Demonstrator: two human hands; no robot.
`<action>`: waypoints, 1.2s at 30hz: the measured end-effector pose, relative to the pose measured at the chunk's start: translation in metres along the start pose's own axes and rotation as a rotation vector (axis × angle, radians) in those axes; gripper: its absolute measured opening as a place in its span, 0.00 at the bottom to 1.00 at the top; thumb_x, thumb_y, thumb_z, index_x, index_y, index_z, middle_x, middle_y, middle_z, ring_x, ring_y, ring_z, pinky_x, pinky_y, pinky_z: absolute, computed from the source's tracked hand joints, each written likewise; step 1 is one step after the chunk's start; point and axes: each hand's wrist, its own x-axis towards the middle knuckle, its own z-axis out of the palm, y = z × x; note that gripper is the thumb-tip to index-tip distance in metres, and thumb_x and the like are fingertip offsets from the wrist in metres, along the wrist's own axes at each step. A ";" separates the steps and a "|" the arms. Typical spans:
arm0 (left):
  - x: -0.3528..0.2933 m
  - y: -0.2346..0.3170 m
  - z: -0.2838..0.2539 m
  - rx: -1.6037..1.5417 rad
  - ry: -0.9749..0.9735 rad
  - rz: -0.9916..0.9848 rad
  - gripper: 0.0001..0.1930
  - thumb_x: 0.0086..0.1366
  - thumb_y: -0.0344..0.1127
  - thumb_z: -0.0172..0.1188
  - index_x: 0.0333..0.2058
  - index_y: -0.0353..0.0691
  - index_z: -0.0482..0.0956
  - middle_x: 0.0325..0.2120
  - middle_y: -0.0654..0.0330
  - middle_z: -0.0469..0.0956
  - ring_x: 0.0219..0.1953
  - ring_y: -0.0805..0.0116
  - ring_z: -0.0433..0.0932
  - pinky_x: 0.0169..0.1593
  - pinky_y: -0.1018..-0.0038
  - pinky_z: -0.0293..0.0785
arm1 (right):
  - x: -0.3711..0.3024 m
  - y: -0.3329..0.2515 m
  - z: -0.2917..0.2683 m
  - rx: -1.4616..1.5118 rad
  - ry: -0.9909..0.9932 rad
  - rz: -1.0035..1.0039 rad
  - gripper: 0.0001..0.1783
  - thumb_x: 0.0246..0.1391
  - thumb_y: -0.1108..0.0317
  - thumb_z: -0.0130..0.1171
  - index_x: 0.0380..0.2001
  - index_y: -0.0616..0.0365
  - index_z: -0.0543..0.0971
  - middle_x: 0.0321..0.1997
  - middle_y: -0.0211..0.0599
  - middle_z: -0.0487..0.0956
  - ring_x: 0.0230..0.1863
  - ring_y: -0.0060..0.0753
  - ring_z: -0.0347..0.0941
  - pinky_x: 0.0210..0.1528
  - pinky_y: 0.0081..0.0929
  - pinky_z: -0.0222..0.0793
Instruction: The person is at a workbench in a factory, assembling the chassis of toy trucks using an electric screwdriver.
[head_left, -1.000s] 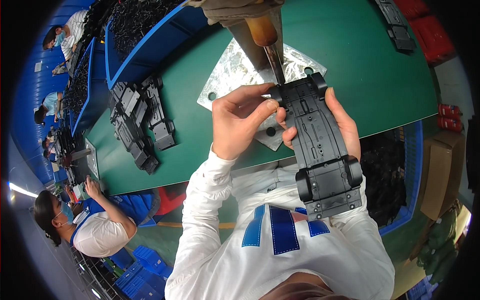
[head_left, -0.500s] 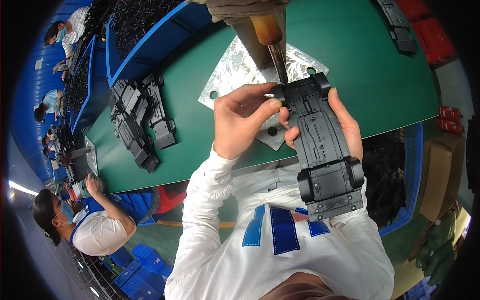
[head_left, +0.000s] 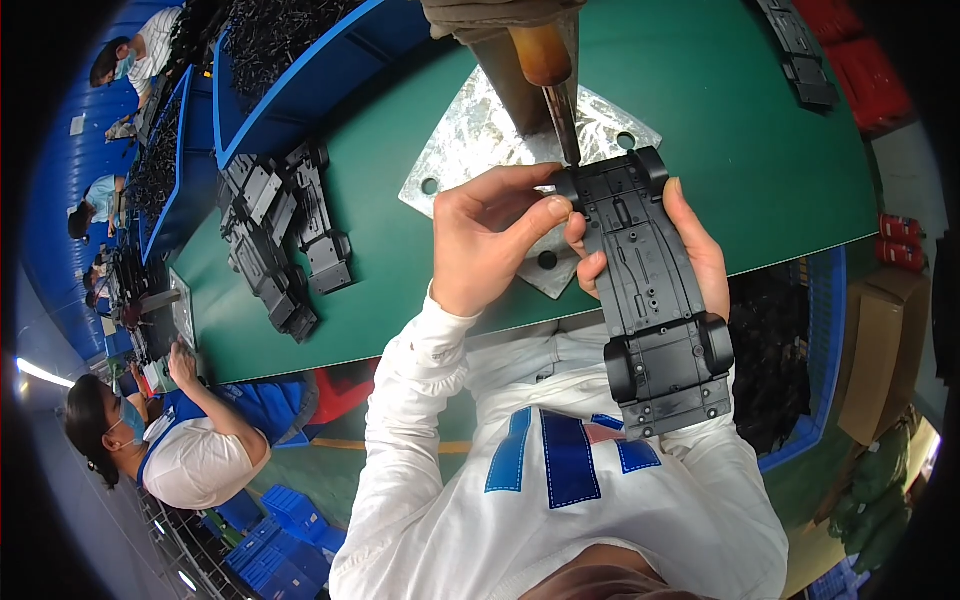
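A long black plastic toy car chassis (head_left: 648, 275) is held tilted over the table's near edge, screw holes and wheel arches facing up. My right hand (head_left: 702, 250) supports it, thumb along the right side and fingertips curling round the left side. With thumb and forefinger, my left hand (head_left: 478, 240) pinches at the upper left wheel arch; any small part between those fingers is hidden. Just above that corner points the metal tip of a fixed tool with an amber handle (head_left: 545, 58), resembling a soldering iron. Whether the tip touches the chassis I cannot tell.
Under the tool a shiny metal plate (head_left: 455, 140) lies on the green table (head_left: 390, 190). More black chassis (head_left: 265, 235) are piled at left, beside blue bins (head_left: 330, 75) of black parts. Another chassis (head_left: 800, 60) lies far right. A co-worker (head_left: 190, 440) sits at left.
The chassis and both my hands have shifted slightly to the right. My grip looks the same. The tool also appears a little farther right and lower in the picture.
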 end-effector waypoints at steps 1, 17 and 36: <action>0.000 0.000 0.000 0.012 0.002 0.002 0.17 0.62 0.23 0.69 0.48 0.23 0.81 0.35 0.51 0.85 0.38 0.70 0.84 0.46 0.74 0.80 | 0.000 0.000 0.001 0.009 -0.001 0.000 0.35 0.72 0.42 0.41 0.57 0.67 0.74 0.46 0.52 0.82 0.35 0.43 0.84 0.37 0.30 0.84; 0.000 0.003 0.001 0.003 -0.004 0.017 0.17 0.63 0.21 0.67 0.49 0.20 0.79 0.33 0.52 0.85 0.36 0.70 0.83 0.45 0.73 0.80 | 0.005 -0.004 -0.016 0.108 -0.174 0.063 0.36 0.71 0.44 0.47 0.62 0.70 0.67 0.57 0.59 0.74 0.57 0.49 0.71 0.47 0.37 0.74; 0.001 0.002 -0.001 0.039 0.024 -0.003 0.17 0.62 0.23 0.69 0.49 0.22 0.80 0.36 0.51 0.85 0.39 0.70 0.83 0.47 0.73 0.80 | 0.004 -0.006 -0.013 0.079 -0.156 0.064 0.38 0.70 0.44 0.48 0.63 0.72 0.66 0.56 0.60 0.73 0.57 0.47 0.72 0.48 0.36 0.76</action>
